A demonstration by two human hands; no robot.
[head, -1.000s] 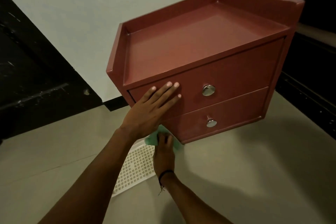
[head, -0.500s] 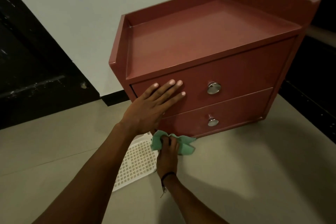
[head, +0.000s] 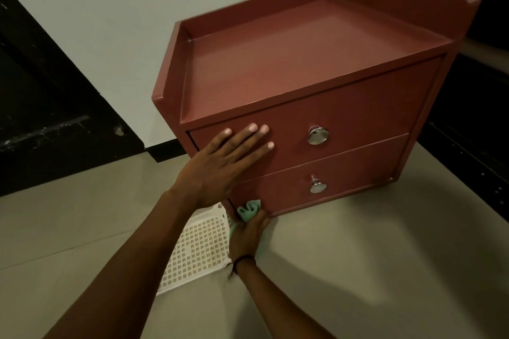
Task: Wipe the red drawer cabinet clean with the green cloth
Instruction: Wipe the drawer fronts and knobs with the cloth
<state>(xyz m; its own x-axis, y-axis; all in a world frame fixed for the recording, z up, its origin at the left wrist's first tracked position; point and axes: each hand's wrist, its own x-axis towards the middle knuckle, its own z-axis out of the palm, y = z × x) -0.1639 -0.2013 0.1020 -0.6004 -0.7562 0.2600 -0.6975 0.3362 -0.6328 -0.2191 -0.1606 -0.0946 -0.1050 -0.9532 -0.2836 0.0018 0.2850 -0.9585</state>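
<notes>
The left hand [head: 220, 168] stays flat, fingers straight, on the upper drawer [head: 358, 118] of the red drawer cabinet [head: 303, 63], while the right hand [head: 248, 234], gripping the bunched green cloth [head: 249, 209], has brought it back from the floor [head: 358, 270] to the bottom left corner of the lower drawer [head: 358, 170], so wiping likely resumes there.

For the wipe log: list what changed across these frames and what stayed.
The right hand drew the green cloth in: half a second ago it trailed rightward along the base of the red drawer cabinet, now it is bunched at the lower left corner. The left hand stays flat on the upper drawer.
</notes>
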